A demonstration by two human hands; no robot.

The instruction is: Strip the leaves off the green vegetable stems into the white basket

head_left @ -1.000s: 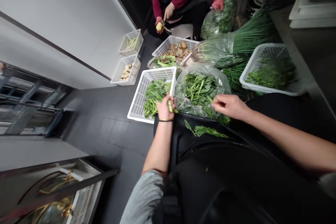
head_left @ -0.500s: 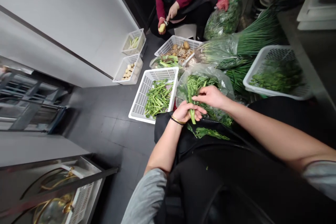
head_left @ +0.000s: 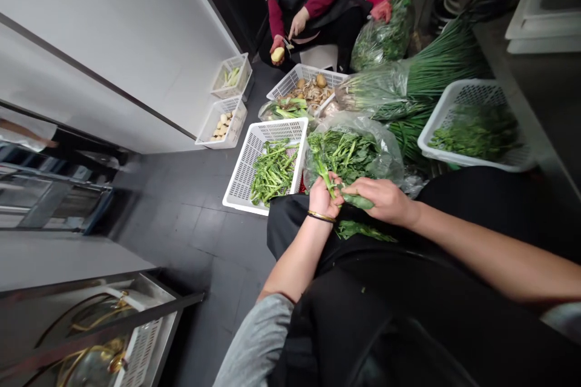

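Observation:
My left hand (head_left: 323, 196) is closed round a green leafy stalk (head_left: 321, 164) that sticks up toward the clear plastic bag of greens (head_left: 358, 151). My right hand (head_left: 380, 199) pinches the lower leaves of the same stalk, right beside the left hand. Both hands hover over my black apron, where some loose green leaves (head_left: 361, 230) lie. A white basket (head_left: 247, 157) with trimmed green stems stands on the floor just left of my hands.
A person in a dark apron sits at the far end peeling a potato (head_left: 278, 54) over a basket of peelings (head_left: 303, 81). Two small baskets (head_left: 224, 122) stand by the wall. Bundled chives (head_left: 422, 72) and another basket of greens (head_left: 472, 130) are on the right.
My left hand came back from the white basket and both hands met on one stalk. The right hand slid from the bag down to the stalk's lower leaves.

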